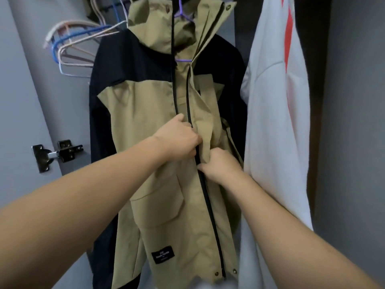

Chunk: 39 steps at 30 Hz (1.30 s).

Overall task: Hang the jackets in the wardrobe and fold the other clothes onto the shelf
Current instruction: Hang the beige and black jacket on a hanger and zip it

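Observation:
A khaki and navy hooded jacket (145, 122) hangs inside the wardrobe on a purple hanger (183, 15). Its front is open above my hands, and the black zipper runs down the middle. My left hand (179, 138) grips the left front edge at chest height, fingers curled round the fabric by the zipper. Just below and to the right, my right hand (218, 165) pinches the right front edge at the zipper line. Both forearms reach in from the bottom corners.
A white garment with a red stripe (277, 122) hangs close on the right, touching the jacket's sleeve. Several bare hangers (70, 44) in blue, pink and white hang at upper left. The grey wardrobe door (25, 101) with a metal hinge (56, 153) stands at left.

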Each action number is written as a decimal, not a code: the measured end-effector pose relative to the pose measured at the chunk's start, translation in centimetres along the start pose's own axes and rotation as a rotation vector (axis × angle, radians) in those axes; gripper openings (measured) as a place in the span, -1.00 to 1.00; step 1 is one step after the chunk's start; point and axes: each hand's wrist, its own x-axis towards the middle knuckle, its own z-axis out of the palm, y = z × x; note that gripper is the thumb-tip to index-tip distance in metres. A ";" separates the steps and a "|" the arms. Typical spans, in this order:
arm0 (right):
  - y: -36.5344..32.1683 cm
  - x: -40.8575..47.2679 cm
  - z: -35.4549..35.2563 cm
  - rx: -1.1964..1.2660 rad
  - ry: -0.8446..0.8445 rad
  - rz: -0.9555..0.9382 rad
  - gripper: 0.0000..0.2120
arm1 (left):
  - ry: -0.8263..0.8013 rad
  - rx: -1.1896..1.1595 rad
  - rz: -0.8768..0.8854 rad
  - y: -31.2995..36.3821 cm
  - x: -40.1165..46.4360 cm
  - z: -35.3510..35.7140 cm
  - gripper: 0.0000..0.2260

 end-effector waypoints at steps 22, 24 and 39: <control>-4.2 6.8 -5.8 0.065 0.168 -0.055 -0.76 | 0.113 0.174 -0.065 -10.4 5.7 -3.8 -0.82; -4.6 7.6 -5.6 -0.035 0.170 -0.077 -0.82 | 0.088 0.240 -0.027 -10.8 6.2 -3.9 -0.81; -9.1 10.8 -13.7 0.050 -0.140 0.022 -0.54 | 0.195 0.121 -0.173 -18.0 7.9 -7.8 -0.80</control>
